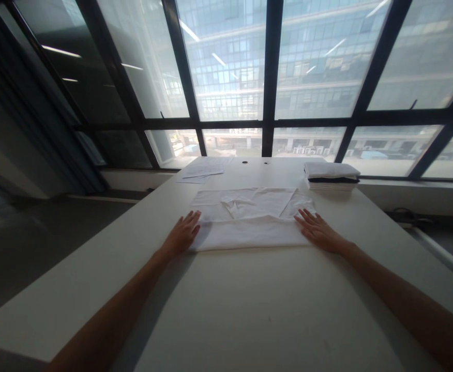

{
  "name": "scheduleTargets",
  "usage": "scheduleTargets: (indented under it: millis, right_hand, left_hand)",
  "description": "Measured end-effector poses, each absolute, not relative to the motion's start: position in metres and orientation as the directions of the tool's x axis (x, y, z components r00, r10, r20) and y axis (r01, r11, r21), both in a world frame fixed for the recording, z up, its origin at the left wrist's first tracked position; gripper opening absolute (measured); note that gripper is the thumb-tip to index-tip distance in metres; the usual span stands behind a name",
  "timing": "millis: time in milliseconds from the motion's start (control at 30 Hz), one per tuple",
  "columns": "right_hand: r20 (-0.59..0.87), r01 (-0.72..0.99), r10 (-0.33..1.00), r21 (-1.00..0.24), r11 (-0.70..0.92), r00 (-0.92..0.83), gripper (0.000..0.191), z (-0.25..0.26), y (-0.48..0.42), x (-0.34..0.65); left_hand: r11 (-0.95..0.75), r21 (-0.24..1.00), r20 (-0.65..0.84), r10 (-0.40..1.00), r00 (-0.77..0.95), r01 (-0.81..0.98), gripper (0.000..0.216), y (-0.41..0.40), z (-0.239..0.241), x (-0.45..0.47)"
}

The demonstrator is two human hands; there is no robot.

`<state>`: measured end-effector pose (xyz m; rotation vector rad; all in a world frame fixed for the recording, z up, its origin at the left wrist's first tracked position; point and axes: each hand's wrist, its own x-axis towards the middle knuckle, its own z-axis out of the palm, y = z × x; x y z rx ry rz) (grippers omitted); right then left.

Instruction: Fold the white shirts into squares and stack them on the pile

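A white garment (250,232), probably a shirt, lies on the white table in front of me. Its near part is folded over into a flat band, and the far part shows creases and slanting edges. My left hand (182,232) rests at the left end of the band with fingers stretched out. At the right end, my right hand (319,231) lies flat with its fingers spread over the cloth. Neither hand grips anything.
A stack of folded cloths (332,175), mostly white with one dark layer, sits at the table's far right. Paper sheets (207,168) lie at the far left of the table (250,310). Tall dark-framed windows (230,62) stand behind it. A dark curtain (36,93) hangs at left.
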<state>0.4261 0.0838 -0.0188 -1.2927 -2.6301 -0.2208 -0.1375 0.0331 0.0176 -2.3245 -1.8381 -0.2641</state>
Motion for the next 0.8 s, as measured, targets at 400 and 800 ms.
scheduleTargets:
  millis: [400, 800]
  right_hand:
    - [0.169, 0.796, 0.785, -0.011, 0.606, -0.596, 0.058, -0.027, 0.012, 0.453]
    - [0.279, 0.856, 0.822, 0.001, 0.517, -0.496, 0.054, -0.004, 0.037, 0.445]
  left_hand:
    - [-0.388, 0.013, -0.005, 0.922, 0.388, 0.922, 0.061, -0.029, 0.007, -0.110]
    - [-0.108, 0.024, -0.070, 0.992, 0.109, 0.994, 0.072, 0.031, 0.023, -0.155]
